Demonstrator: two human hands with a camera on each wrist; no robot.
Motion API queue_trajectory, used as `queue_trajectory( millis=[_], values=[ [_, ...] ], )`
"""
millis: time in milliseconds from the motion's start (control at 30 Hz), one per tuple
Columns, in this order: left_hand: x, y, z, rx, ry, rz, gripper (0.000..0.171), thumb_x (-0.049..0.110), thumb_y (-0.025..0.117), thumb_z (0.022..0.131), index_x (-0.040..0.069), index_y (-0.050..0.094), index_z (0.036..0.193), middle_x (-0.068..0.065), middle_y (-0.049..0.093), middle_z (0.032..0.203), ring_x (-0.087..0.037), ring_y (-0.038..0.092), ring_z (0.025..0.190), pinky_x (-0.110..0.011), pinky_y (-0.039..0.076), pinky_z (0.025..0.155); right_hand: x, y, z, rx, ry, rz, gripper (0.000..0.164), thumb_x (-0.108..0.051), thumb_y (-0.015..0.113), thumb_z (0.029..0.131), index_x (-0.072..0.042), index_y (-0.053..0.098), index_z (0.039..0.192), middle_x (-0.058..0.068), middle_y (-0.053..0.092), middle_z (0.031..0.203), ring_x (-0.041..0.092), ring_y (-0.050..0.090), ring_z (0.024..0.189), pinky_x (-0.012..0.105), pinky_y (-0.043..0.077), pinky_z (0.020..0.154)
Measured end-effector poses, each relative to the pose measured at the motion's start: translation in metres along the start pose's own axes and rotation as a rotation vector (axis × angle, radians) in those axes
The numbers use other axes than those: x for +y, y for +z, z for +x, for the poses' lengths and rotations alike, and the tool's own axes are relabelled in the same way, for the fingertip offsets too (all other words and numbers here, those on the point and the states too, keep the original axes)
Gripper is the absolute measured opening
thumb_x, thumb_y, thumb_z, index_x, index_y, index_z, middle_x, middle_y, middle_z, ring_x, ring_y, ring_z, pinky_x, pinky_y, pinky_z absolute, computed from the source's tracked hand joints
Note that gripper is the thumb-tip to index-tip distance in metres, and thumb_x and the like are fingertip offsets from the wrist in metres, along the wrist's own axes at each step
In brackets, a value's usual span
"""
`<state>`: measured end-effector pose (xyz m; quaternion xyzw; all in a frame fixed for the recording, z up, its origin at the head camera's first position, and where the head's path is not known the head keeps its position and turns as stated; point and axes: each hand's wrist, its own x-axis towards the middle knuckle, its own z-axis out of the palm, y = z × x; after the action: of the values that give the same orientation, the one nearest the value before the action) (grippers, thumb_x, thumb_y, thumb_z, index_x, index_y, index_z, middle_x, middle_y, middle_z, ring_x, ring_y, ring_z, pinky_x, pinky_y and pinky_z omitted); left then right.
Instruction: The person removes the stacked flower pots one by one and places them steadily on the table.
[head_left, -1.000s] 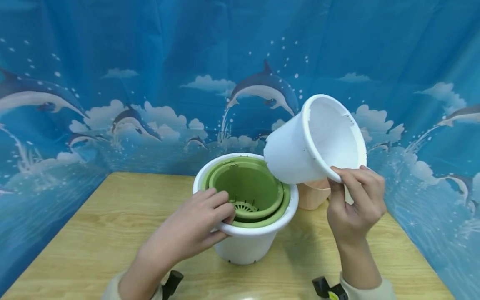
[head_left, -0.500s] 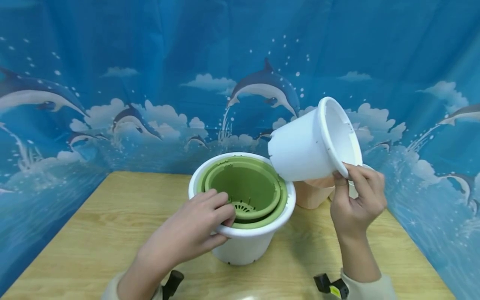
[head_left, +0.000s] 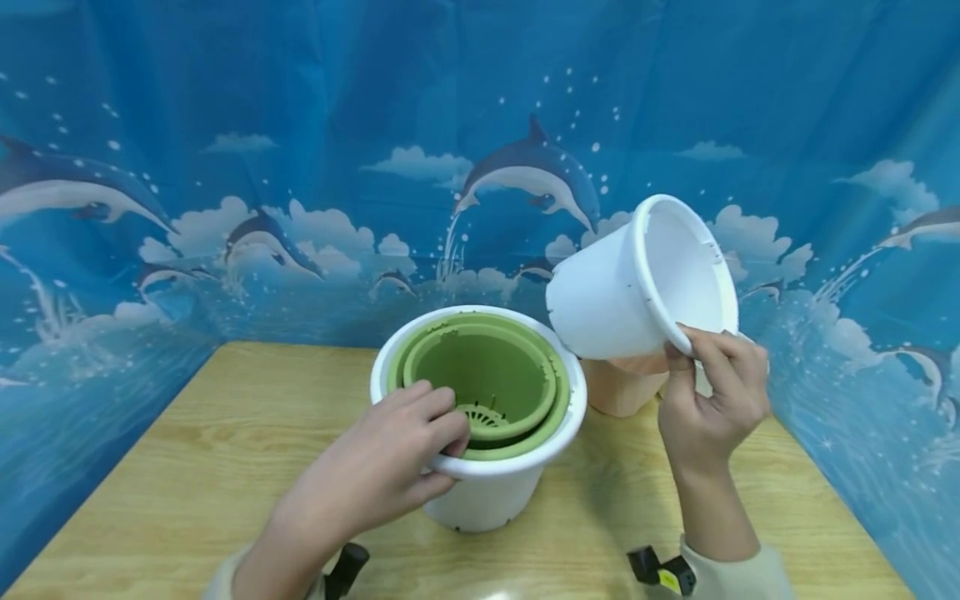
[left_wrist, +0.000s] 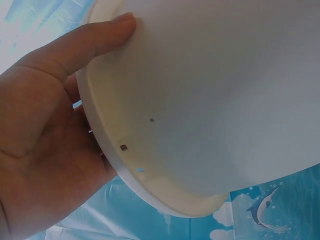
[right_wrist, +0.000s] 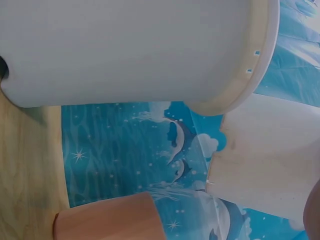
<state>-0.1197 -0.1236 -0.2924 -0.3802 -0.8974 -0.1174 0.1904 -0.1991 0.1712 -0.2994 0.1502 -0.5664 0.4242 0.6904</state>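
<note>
A large white flowerpot [head_left: 480, 500] stands on the table and holds two green flowerpots [head_left: 551, 392], nested one inside the other. My left hand [head_left: 382, 458] grips its near-left rim; the thumb lies against the outer wall, as the left wrist view also shows, and the fingers curl over the rim. My right hand [head_left: 716, 400] pinches the rim of a smaller white flowerpot [head_left: 603, 292] between thumb and fingers. That pot hangs tilted in the air, its mouth facing right and its base near the large pot's right rim. Slots in the inner green pot's bottom are visible.
Behind the raised white pot, a peach-coloured pot [head_left: 618, 392] stands on the wooden table [head_left: 225, 483]. Something pale [head_left: 703, 382], partly hidden, shows behind my right hand. A blue dolphin-print curtain [head_left: 315, 167] hangs around the table's back and sides.
The smaller white pot has shifted right and its mouth has swung about. The large pot with the green ones has moved slightly left. Both hands keep their hold.
</note>
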Motion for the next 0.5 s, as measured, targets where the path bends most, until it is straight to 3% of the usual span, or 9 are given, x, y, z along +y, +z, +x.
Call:
queue_trajectory(
  millis=[233,500],
  values=[
    [0.003,-0.004,-0.002,-0.012,-0.021,-0.002,0.029,0.017,0.081,0.076,0.025,0.053,0.080,0.014,0.042,0.079,-0.008,0.038,0.075,-0.026,0.037,0.070,0.010,0.000,-0.006,-0.022,0.000,-0.001,0.003,-0.001,0.080,0.079,0.001,0.078,0.080,0.019,0.067,0.078,0.032,0.055,0.080,0.030,0.045,0.087],
    [0.004,-0.010,-0.005,-0.040,-0.040,-0.008,0.032,0.013,0.079,0.074,0.027,0.050,0.075,0.015,0.039,0.075,-0.008,0.037,0.073,-0.024,0.036,0.068,0.023,0.004,-0.024,-0.133,-0.031,0.028,0.004,-0.002,0.080,0.078,0.001,0.078,0.079,0.021,0.066,0.076,0.038,0.056,0.083,0.057,0.043,0.102]
  ],
)
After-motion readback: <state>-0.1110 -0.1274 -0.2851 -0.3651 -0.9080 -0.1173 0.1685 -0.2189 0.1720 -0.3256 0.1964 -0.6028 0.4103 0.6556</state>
